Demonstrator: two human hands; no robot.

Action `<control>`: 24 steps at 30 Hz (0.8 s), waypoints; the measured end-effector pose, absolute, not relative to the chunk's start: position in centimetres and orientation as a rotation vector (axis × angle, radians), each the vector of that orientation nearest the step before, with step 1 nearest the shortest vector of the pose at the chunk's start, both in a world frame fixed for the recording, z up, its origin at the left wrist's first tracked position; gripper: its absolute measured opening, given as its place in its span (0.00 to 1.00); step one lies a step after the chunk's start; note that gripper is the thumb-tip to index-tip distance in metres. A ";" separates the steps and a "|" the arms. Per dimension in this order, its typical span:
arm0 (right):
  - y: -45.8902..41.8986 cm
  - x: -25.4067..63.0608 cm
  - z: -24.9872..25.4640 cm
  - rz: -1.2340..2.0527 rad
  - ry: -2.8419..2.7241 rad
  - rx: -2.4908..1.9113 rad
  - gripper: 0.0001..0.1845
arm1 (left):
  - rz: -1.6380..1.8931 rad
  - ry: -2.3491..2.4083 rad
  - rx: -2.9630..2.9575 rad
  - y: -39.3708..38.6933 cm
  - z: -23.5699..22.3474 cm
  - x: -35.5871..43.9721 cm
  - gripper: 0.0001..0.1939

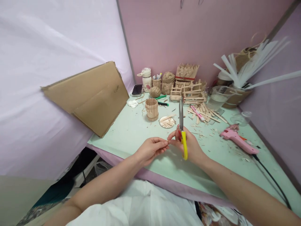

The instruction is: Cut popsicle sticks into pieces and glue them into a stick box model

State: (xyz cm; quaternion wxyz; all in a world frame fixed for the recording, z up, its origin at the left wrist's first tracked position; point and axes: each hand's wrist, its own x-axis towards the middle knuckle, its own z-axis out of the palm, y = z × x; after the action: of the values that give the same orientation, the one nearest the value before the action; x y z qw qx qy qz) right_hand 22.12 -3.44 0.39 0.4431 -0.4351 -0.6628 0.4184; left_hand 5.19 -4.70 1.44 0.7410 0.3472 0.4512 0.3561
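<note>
My right hand [191, 146] holds a pair of scissors [181, 117] with yellow and red handles, the blades pointing up and away from me. The thumb and a finger of that hand reach toward my left hand [152, 150], whose fingers are pinched together. Fingertips of both hands meet over the table; whatever small piece lies between them is too small to make out. Beyond the hands stands a small round cup of wooden sticks [152, 110]. Beside it, a small round dish [162, 124] carries cut bits of wood.
A pink glue gun [240, 141] lies at right, its black cord trailing. Loose craft sticks [207, 113] and a pink pen [197, 113] lie near a stick-built frame [188, 95]. Twine balls [155, 92], a bottle [147, 80] and a phone [137, 90] sit behind. Cardboard [94, 91] leans at left.
</note>
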 end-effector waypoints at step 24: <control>-3.3 22.4 1.2 0.256 -2.416 -1.618 0.17 | 1.263 1.195 1.116 -3.7 1.5 2.3 0.09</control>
State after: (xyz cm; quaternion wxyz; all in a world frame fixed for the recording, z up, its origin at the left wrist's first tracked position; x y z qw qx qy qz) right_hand 22.40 -3.31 1.24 0.1112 -0.5509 -0.8225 0.0871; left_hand 2.34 -3.67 1.47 0.5124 0.4638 0.4968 0.5250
